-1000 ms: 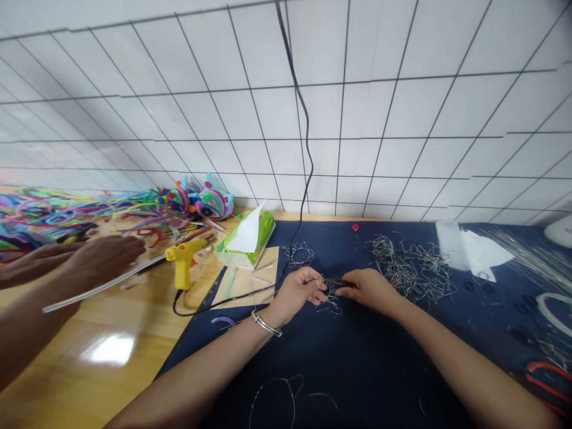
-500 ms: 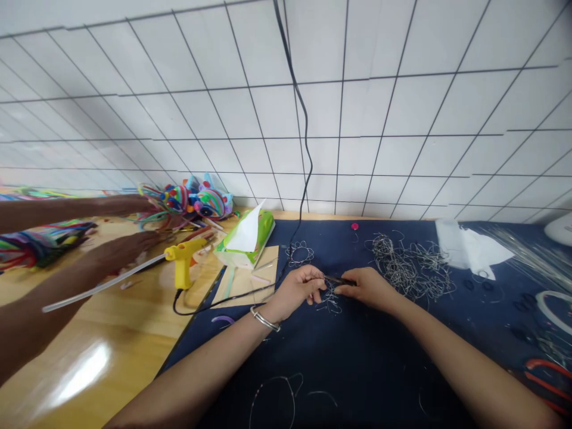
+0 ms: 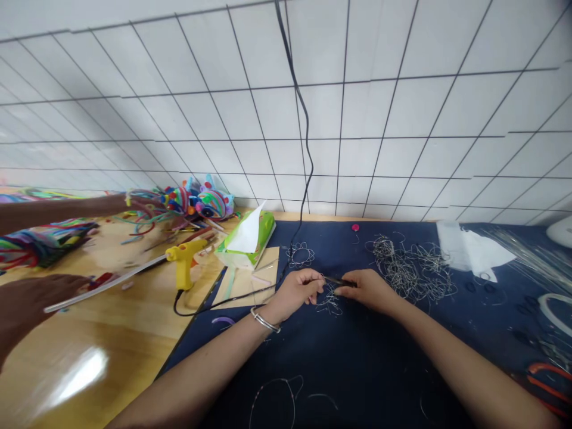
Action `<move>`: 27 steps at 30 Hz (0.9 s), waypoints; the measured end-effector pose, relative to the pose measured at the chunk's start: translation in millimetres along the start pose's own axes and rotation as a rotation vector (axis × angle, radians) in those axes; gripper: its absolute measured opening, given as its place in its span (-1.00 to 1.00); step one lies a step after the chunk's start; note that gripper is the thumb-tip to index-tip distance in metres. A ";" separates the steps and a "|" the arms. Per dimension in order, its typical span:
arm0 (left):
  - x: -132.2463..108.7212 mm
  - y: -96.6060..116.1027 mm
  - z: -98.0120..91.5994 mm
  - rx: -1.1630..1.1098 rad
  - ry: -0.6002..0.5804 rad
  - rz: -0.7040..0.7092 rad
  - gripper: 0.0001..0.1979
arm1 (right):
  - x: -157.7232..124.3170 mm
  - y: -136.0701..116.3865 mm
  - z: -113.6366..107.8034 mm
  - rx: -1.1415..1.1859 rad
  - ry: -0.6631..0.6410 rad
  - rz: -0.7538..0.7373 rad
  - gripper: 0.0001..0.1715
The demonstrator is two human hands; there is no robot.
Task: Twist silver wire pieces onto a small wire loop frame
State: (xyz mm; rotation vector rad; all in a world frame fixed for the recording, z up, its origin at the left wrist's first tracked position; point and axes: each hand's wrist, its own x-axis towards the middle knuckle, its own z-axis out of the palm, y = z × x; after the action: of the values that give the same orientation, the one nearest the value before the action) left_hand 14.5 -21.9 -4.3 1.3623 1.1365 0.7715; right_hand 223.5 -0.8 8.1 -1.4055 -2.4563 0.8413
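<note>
Right at the middle of the dark blue mat (image 3: 357, 357), both hands are working close together over a small piece of bent wire (image 3: 329, 305). The left hand (image 3: 297, 292) is pinching with thumb and fingers curled, and its fingertips are meeting the tip of a slim dark tool (image 3: 340, 281) (looks like pliers, but it's tiny from up here). The right hand (image 3: 369, 289) is closing around that tool's other end. The bent wire is sitting just below the tool, between the two hands, though I can't tell exactly what the left fingertips are gripping since they're hiding it. A silver bracelet (image 3: 265, 322) is circling the left wrist. Just beyond the left hand, a flower-shaped wire (image 3: 300, 264) is lying flat, and a big tangle of wire (image 3: 402, 271) is spreading out beyond and to the right of the right hand. Over on the left, a green tissue pack (image 3: 264, 238) is resting partly on a piece of cardboard (image 3: 243, 289), and a yellow glue gun (image 3: 182, 265) is standing on the wooden table (image 3: 147, 339). Farther left, a co-worker's arms are reaching in, the nearer hand (image 3: 49, 291) pretty blurry, while striped colourful figures (image 3: 215, 202) are sitting by the tiled wall (image 3: 375, 107).
</note>
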 end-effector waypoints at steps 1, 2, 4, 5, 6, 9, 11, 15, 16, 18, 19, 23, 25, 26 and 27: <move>0.1 -0.5 -0.1 0.009 0.004 0.008 -0.77 | 0.0 -0.7 -0.2 -0.010 0.000 -0.002 -0.55; 0.2 -1.1 -0.3 0.013 0.007 0.018 -0.78 | 0.0 -1.3 -0.3 -0.022 -0.001 -0.003 -0.56; 0.6 -2.3 -0.4 0.017 0.013 0.039 -0.79 | 0.0 -2.4 -0.4 -0.053 0.000 -0.006 -0.56; 0.8 -2.9 -0.4 0.019 0.019 0.049 -0.79 | 0.0 -2.8 -0.5 -0.074 0.005 -0.006 -0.57; 1.2 -3.4 -0.4 0.023 0.027 0.059 -0.79 | 0.1 -3.1 -0.5 -0.100 0.017 -0.006 -0.57; 2.4 -4.5 -0.3 0.037 0.051 0.079 -0.80 | 0.6 -2.9 -0.4 -0.179 0.062 -0.005 -0.57; 3.0 -4.7 -0.5 0.041 0.062 0.083 -0.80 | 0.9 -2.4 -0.4 -0.206 0.069 -0.015 -0.57; 3.4 -4.3 -1.5 0.037 0.081 0.095 -0.79 | 1.0 -2.5 0.2 -0.231 0.070 -0.056 -0.57; 3.3 -4.1 -1.7 0.034 0.083 0.101 -0.79 | 1.0 -2.7 0.6 -0.239 0.074 -0.070 -0.57; 3.3 -3.9 -1.9 0.030 0.079 0.107 -0.80 | 1.4 -3.1 1.8 -0.254 0.080 -0.095 -0.57; 3.4 -3.8 -1.9 0.030 0.074 0.107 -0.80 | 1.7 -3.1 2.6 -0.261 0.081 -0.105 -0.57; 3.8 -3.1 -1.3 0.020 0.055 0.088 -0.79 | 3.0 -1.7 5.6 -0.290 0.096 -0.113 -0.57; 3.8 -2.1 -1.3 0.015 0.046 0.086 -0.79 | 3.2 -0.7 6.2 -0.295 0.105 -0.116 -0.57; 3.7 -1.4 -1.4 0.016 0.045 0.089 -0.79 | 3.3 -0.3 6.1 -0.294 0.109 -0.116 -0.57; 3.6 -0.7 -1.5 0.020 0.046 0.094 -0.80 | 3.3 -0.1 5.7 -0.292 0.110 -0.116 -0.57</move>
State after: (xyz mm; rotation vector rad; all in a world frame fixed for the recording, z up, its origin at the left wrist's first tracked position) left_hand 14.0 -18.1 -5.4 1.4293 1.1244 0.8651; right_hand 219.3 -0.3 3.1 -1.3381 -2.6230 0.3821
